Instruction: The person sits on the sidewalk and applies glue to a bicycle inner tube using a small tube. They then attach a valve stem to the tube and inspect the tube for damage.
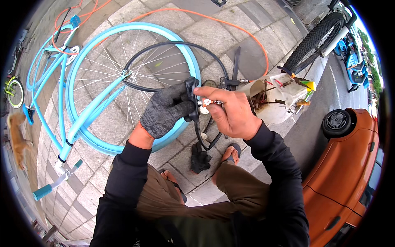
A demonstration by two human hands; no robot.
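Observation:
My left hand [164, 109], in a dark grey knit glove, is closed around a section of black inner tube [177, 43] and pinches it upright. The rest of the inner tube loops past the wheel hub and down toward my feet. Bare, my right hand [238, 113] grips a small white-and-orange glue-like tube [207, 102] between thumb and fingers, its tip close to the inner tube. Whether the tip touches the rubber cannot be made out. Beneath the hands lies the light-blue bicycle wheel [196, 61], fitted in the light-blue frame [82, 123].
A white bucket of tools [277, 109] stands right of my hands, beside a black floor pump [231, 82]. An orange hose [230, 25] crosses the paving. A dark glove [200, 159] lies between my feet. An orange car [349, 164] and another bike's tyre [317, 39] are at the right.

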